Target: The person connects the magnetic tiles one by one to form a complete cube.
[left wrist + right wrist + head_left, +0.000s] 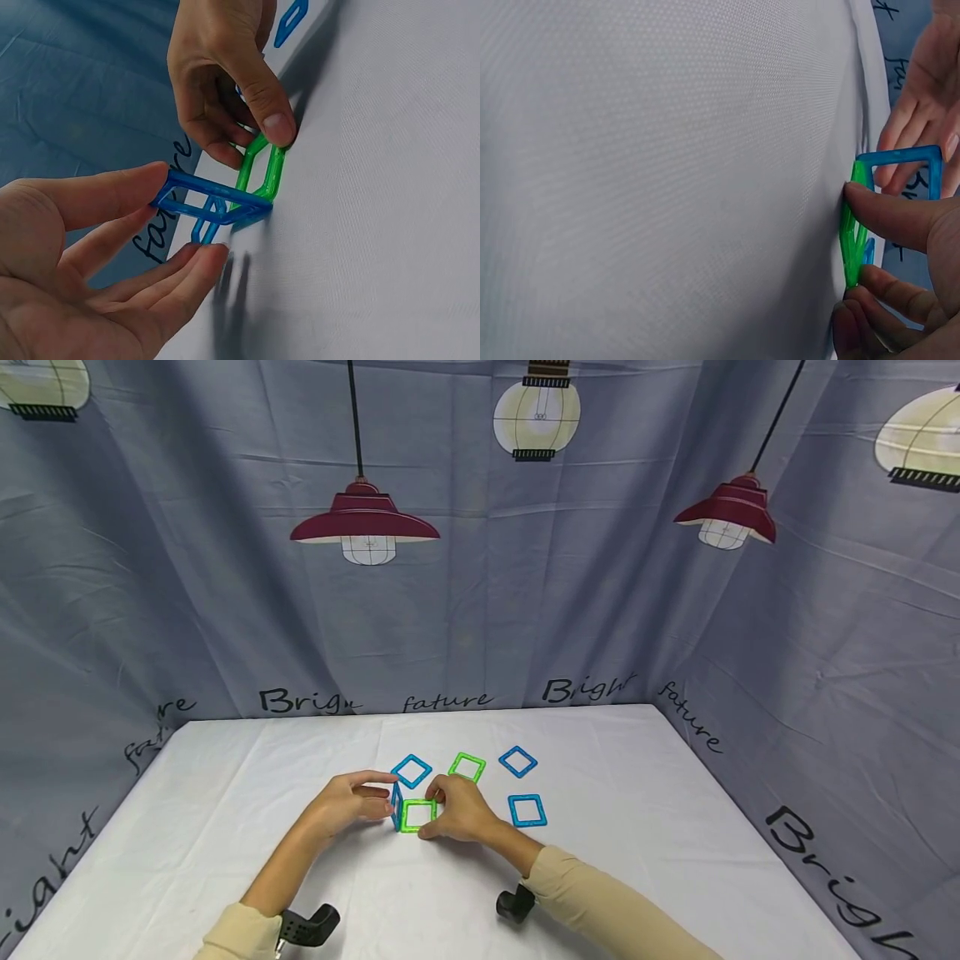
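Observation:
My left hand [341, 806] holds a blue square magnetic tile [217, 187] by its edges, index finger at the upper corner and thumb lower down. That blue tile is an open frame, standing upright at the left side of a green square magnetic tile [404, 817]. The green tile lies on the white table, its lower edge meeting the blue one. My right hand [465, 812] pinches the green tile's right side between thumb and fingers. In the right wrist view, the thumb covers part of the green frame [850, 232], and the blue frame [900, 155] rises from its far end.
Behind my hands lie a blue tile [422, 762] and a green tile [468, 755], the latter partly behind my right hand. Further right are two more blue tiles, one at the back [527, 754] and one nearer [525, 797]. A grey printed curtain [465, 610] surrounds the table [645, 877].

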`<state>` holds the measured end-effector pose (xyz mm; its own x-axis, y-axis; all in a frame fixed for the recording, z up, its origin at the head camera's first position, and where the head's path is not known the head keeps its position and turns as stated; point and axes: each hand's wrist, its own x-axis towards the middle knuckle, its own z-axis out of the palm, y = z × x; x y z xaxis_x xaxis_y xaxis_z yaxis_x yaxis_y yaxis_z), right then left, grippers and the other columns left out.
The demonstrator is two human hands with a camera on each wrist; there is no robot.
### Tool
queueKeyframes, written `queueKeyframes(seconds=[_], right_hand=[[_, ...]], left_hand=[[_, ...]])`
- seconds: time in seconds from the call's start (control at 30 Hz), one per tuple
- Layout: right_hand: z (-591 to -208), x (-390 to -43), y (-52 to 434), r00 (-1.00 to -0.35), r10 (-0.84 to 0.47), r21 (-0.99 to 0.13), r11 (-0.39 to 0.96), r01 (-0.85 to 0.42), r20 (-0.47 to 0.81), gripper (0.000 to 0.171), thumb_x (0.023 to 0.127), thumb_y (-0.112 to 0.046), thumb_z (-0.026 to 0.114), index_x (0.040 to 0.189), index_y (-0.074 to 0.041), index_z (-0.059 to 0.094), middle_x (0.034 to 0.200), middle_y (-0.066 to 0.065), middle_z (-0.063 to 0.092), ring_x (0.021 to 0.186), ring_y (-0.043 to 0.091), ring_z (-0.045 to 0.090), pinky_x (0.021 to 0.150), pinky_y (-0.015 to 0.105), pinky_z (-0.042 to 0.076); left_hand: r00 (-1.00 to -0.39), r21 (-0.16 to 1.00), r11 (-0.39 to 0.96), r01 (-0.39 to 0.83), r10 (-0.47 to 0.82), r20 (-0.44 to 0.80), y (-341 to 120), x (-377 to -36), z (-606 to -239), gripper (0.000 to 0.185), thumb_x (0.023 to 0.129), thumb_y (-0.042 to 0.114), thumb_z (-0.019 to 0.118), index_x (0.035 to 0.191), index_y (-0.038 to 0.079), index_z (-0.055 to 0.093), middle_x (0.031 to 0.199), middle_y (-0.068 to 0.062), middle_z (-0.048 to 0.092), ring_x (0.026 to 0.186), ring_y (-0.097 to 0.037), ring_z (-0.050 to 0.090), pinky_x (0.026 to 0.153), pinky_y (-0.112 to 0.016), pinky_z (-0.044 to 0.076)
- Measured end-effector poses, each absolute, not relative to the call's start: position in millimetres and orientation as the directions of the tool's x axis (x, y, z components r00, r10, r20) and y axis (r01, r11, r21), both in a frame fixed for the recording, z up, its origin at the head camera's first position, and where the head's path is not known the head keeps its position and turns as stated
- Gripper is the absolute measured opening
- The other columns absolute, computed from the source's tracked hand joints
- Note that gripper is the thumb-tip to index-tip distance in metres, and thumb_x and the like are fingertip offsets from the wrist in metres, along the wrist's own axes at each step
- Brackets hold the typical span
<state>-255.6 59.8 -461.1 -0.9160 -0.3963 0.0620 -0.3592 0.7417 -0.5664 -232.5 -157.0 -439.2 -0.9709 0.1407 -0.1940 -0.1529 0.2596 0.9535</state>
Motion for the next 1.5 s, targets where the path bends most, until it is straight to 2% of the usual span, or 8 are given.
queueKeyframes(seconds=[0.17, 0.4, 0.6, 0.9, 1.2, 1.5], right_hand=[[-460, -256, 59, -0.914, -0.403, -0.565, 0.745, -0.354, 0.042, 0.048, 0.068, -0.026, 0.095, 0.105, -0.010, 0.070, 0.095, 0.002, 0.065, 0.084, 0.012, 0.053, 0.074, 0.025, 0.048], [-459, -258, 63, -0.911, -0.413, -0.601, 0.724, -0.338, 0.014, 0.046, 0.070, -0.023, 0.094, 0.107, -0.010, 0.071, 0.097, 0.003, 0.065, 0.086, 0.014, 0.053, 0.077, 0.026, 0.048], [-460, -262, 65, -0.908, -0.419, -0.625, 0.710, -0.326, -0.003, 0.043, 0.071, -0.022, 0.094, 0.105, -0.010, 0.071, 0.095, 0.003, 0.064, 0.085, 0.013, 0.052, 0.077, 0.025, 0.047], [-456, -263, 68, -0.900, -0.436, -0.641, 0.696, -0.323, -0.020, 0.043, 0.071, -0.015, 0.093, 0.107, -0.007, 0.071, 0.095, 0.005, 0.064, 0.084, 0.014, 0.052, 0.075, 0.025, 0.046], [-453, -264, 69, -0.892, -0.452, -0.650, 0.685, -0.330, -0.024, 0.043, 0.071, -0.013, 0.092, 0.108, -0.006, 0.071, 0.095, 0.005, 0.064, 0.082, 0.012, 0.052, 0.074, 0.023, 0.046], [-455, -265, 68, -0.892, -0.451, -0.663, 0.678, -0.318, -0.033, 0.044, 0.070, -0.012, 0.093, 0.107, -0.006, 0.071, 0.095, 0.006, 0.065, 0.082, 0.012, 0.052, 0.074, 0.023, 0.045]], left_hand=[[-0.962, 0.964, 0.154, -0.218, 0.133, -0.239, -156, -234, -444, 0.051, 0.084, 0.001, 0.078, 0.133, 0.000, 0.064, 0.128, -0.028, 0.065, 0.107, -0.026, 0.069, 0.090, -0.043, 0.060], [-0.954, 0.964, 0.071, -0.255, 0.147, -0.263, -160, -235, -451, 0.055, 0.084, 0.005, 0.078, 0.136, 0.001, 0.062, 0.128, -0.022, 0.067, 0.104, -0.023, 0.071, 0.095, -0.045, 0.058], [-0.951, 0.967, 0.069, -0.244, 0.180, -0.253, -162, -236, -452, 0.058, 0.084, 0.009, 0.080, 0.138, 0.001, 0.061, 0.132, -0.022, 0.063, 0.103, -0.025, 0.071, 0.094, -0.044, 0.059], [-0.942, 0.977, 0.070, -0.204, 0.259, -0.215, -163, -239, -458, 0.058, 0.089, 0.009, 0.076, 0.142, 0.000, 0.055, 0.119, -0.021, 0.066, 0.097, -0.024, 0.072, 0.089, -0.042, 0.061], [-0.923, 0.979, 0.009, -0.204, 0.331, -0.196, -171, -241, -466, 0.067, 0.089, 0.013, 0.079, 0.147, 0.001, 0.048, 0.123, -0.026, 0.068, 0.103, -0.027, 0.072, 0.092, -0.044, 0.060], [-0.920, 0.982, 0.007, -0.188, 0.347, -0.179, -173, -240, -467, 0.066, 0.090, 0.013, 0.077, 0.148, 0.001, 0.047, 0.124, -0.027, 0.068, 0.103, -0.026, 0.072, 0.091, -0.044, 0.060]])
